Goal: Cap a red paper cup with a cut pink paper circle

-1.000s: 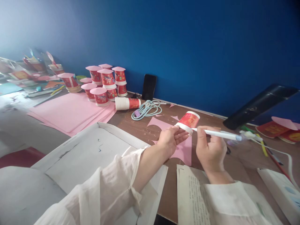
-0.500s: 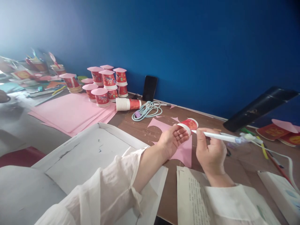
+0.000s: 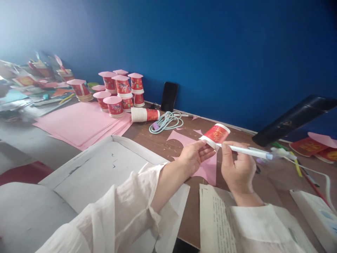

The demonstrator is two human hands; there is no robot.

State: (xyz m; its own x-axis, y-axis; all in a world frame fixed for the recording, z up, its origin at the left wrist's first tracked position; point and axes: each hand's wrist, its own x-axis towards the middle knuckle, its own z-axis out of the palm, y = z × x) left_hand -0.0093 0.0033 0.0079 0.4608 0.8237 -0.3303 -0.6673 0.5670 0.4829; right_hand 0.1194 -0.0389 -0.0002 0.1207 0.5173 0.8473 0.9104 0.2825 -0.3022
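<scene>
My left hand (image 3: 195,157) is closed round the rim of a red paper cup (image 3: 216,135), held on its side with its mouth toward me. My right hand (image 3: 238,168) grips a white pen-like tool (image 3: 247,151), and the tool's tip touches the cup's white rim. Both hands hover over a cut piece of pink paper (image 3: 207,168) on the brown table (image 3: 163,144). White sleeves cover both forearms.
Several red cups with pink lids (image 3: 119,91) stand at the back left beside a lying stack of cups (image 3: 144,114), pink sheets (image 3: 79,123), a coiled cable (image 3: 165,122) and a black phone (image 3: 169,96). A white tray (image 3: 105,168) and printed paper (image 3: 218,218) lie near me.
The cup tipped mouth-on toward me half a second ago and now lies side-on again, slightly higher. My right hand and the tool stayed at the rim.
</scene>
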